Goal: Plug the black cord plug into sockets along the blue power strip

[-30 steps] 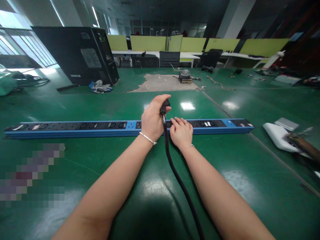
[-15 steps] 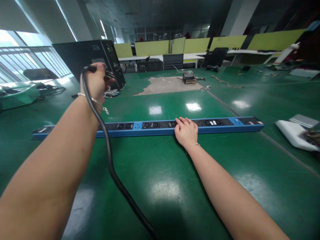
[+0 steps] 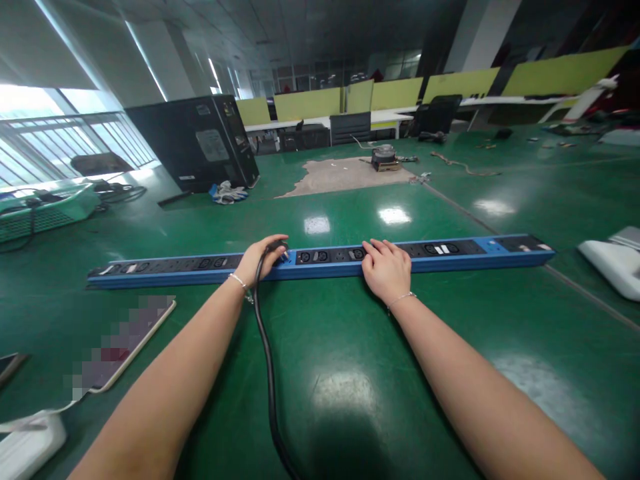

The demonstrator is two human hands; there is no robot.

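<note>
A long blue power strip (image 3: 330, 268) with black and blue sockets lies across the green table (image 3: 280, 220). My left hand (image 3: 261, 260) is closed around the plug of a black power cord (image 3: 267, 360), at a blue socket left of the strip's middle. Metal prongs show just right of the fingers; whether they have entered the socket I cannot tell. The cord hangs from this hand toward the front edge of view. To the right, my right hand (image 3: 387, 267) rests on the strip with its fingers stretched flat over the top.
A black computer case (image 3: 190, 143) stands at the back left, with gloves (image 3: 229, 193) before it. A green basket (image 3: 55, 217) is far left. A phone (image 3: 127, 350) lies near left, a white device (image 3: 613, 267) at right, a round dark part (image 3: 384, 157) behind.
My left hand has come down and right with the plug, from raised in the air to the strip. My right hand stays on the strip. The view has shifted slightly left.
</note>
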